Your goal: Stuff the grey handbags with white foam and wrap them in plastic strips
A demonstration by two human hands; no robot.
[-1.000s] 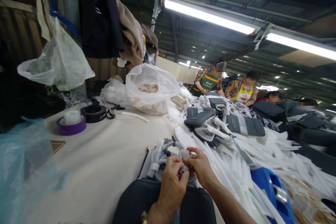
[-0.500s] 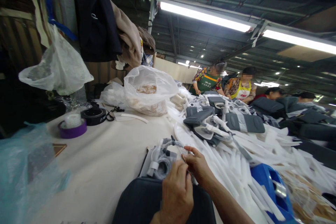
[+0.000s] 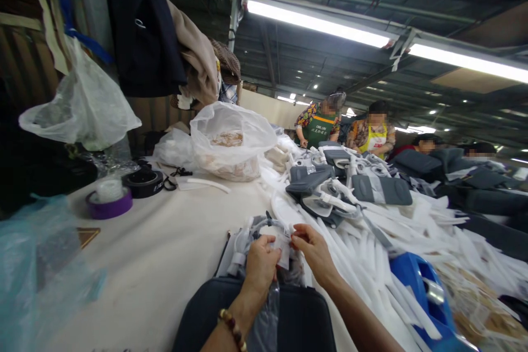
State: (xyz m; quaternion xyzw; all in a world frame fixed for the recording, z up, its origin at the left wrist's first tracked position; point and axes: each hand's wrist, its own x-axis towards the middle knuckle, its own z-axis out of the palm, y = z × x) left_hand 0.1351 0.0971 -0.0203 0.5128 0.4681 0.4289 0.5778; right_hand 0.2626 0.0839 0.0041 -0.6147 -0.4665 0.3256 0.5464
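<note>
The left hand pinches the left edge of a small, white, flat tag, thumb and index finger close together. The right hand is set narrow at the tag's right side; whether its fingertips close on anything cannot be told. This opposed placement probably steadies the tag from both sides and leaves its face exposed.

Directly beneath the grip lies a bundle of grey and white tubing, partly sleeved in pale wrap. Nearer the wearer than the grip is a dark grey, round-cornered padded panel, crossed by a clear plastic strip (the beaded bracelet is on the left wrist). The panel lies on the pale tabletop, which likely gives it flat support. The tag appears thin and roughly rectangular; any print is too small to read.
</note>
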